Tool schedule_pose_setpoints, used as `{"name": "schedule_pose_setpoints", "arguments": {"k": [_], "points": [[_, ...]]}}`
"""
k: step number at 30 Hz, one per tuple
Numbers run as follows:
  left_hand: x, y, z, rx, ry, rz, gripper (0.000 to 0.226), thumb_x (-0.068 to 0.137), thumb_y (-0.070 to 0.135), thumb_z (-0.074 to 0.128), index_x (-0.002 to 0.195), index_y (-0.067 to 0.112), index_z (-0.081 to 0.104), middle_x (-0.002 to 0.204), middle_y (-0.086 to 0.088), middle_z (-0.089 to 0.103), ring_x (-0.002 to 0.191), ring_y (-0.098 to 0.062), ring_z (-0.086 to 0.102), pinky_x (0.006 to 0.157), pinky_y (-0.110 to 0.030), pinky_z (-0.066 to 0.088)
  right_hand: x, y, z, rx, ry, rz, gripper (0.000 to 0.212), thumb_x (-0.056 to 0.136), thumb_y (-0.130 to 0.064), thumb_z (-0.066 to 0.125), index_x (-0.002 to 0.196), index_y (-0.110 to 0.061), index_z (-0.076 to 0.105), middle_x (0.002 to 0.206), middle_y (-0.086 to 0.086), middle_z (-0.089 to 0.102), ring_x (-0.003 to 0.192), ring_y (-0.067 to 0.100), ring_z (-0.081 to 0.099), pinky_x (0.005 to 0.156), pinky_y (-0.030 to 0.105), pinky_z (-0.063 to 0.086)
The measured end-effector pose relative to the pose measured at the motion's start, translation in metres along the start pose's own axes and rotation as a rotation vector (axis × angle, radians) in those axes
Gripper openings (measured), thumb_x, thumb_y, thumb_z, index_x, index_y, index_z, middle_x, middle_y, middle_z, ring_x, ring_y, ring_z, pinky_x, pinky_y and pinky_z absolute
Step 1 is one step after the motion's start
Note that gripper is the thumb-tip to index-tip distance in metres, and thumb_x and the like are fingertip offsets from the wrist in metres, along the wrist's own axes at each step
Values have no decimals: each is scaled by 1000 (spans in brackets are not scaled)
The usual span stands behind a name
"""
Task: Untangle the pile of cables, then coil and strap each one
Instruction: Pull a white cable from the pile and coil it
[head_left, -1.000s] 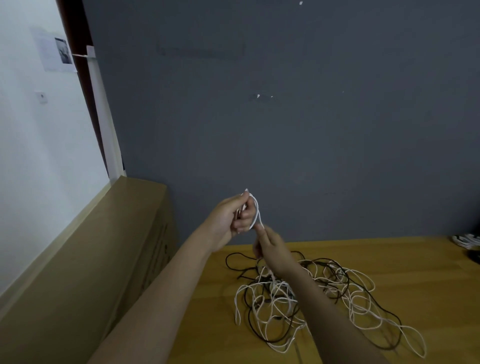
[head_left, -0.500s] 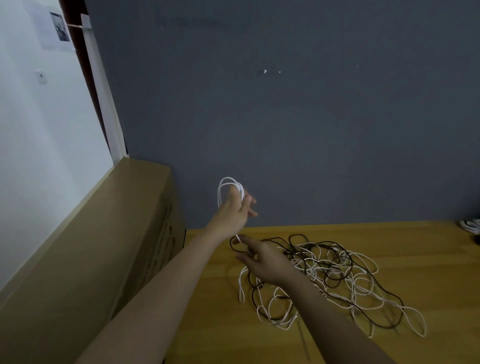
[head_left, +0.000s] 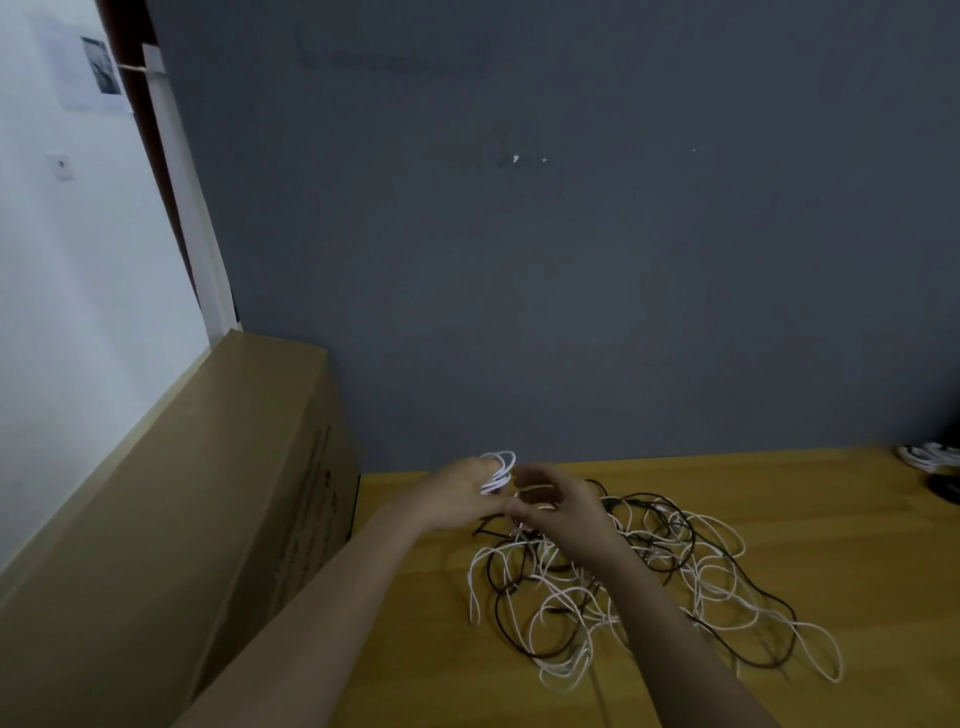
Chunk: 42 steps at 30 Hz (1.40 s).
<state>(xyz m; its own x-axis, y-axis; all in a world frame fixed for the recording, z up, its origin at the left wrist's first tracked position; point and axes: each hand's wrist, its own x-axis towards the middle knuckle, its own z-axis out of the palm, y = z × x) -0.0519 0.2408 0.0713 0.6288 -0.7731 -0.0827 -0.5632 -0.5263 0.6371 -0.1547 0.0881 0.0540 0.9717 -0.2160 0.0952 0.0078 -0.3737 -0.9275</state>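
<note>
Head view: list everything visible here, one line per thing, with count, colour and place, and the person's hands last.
Cable pile: one tangle, white and black cables mixed, on the table right of centre.
Coil: one, white, a few loops around the left hand's fingers.
Table: one, light wood, lower right.
Cardboard box: one, brown, long, left of the table.
Bundle: one, white, cut off at the table's far right edge.
Wall: grey, behind the table.
Paper sheet: one, white, top left.
Left hand: holds the coil.
Right hand: fingers curled beside the coil; grip unclear.
</note>
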Motion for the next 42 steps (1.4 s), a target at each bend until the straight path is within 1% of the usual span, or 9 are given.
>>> {"name": "schedule_pose_setpoints", "arguments": {"k": [2,8,15,23,27,33,36,39,42], "points": [[4,1,0,-30,26,10,37,83,54,64,103,25,53,126,-3,57,94,-8,54,74,-23,41,-2,-1,1,118,-23,35,25,83,-14,73,104,-23,63,102,4,68,83,14,70,69,25,57],[2,2,-5,-126,97,-30,53,86,50,62,116,7,56,136,-8,52,119,-21,55,101,-44,44,-2,-7,-3,208,15,79,17,87,-8,68,104,-8,66,82,6,71,67,10,65,62,21,51],[5,15,-11,93,392,-48,35,91,51,52,80,19,49,79,3,55,73,-18,55,54,-30,35,1,-14,-2,514,-27,157,19,91,-1,52,105,-14,52,62,-1,53,53,11,53,55,27,35],[8,6,-42,-147,745,-164,37,96,44,49,100,8,52,122,-8,61,100,-27,59,73,-33,43,-12,14,-13,209,111,74,9,83,-23,69,90,-18,70,81,2,68,74,13,62,69,23,53],[8,5,-57,-103,771,-187,38,95,45,50,88,8,46,95,-2,54,81,-21,49,63,-33,34,-12,28,-11,219,234,76,13,92,-16,60,88,-18,72,65,0,59,62,11,53,60,23,47],[7,17,-55,-235,790,-153,33,97,42,49,101,9,53,112,-6,57,103,-27,55,70,-29,34,-2,15,-14,-9,165,127,33,102,-26,39,76,-16,57,66,-10,53,64,7,48,57,14,37],[6,21,-63,-267,788,-122,32,98,42,45,89,13,55,92,0,54,78,-17,54,54,-23,30,12,6,-30,-486,309,13,30,100,-32,44,84,-19,65,88,-6,48,90,13,40,78,26,32],[11,37,-78,-311,764,-94,38,100,44,39,76,17,52,73,-1,51,60,-15,49,50,-25,28,32,-20,-45,-663,384,-104,28,99,-28,48,96,-10,69,96,3,44,86,20,45,75,31,38],[20,64,-98,-361,723,-32,44,102,42,33,67,18,45,109,-23,62,96,-37,60,70,-35,42,55,-63,-64,-592,536,-182,25,100,-23,48,98,-7,68,98,9,51,75,28,53,64,33,38]]}}
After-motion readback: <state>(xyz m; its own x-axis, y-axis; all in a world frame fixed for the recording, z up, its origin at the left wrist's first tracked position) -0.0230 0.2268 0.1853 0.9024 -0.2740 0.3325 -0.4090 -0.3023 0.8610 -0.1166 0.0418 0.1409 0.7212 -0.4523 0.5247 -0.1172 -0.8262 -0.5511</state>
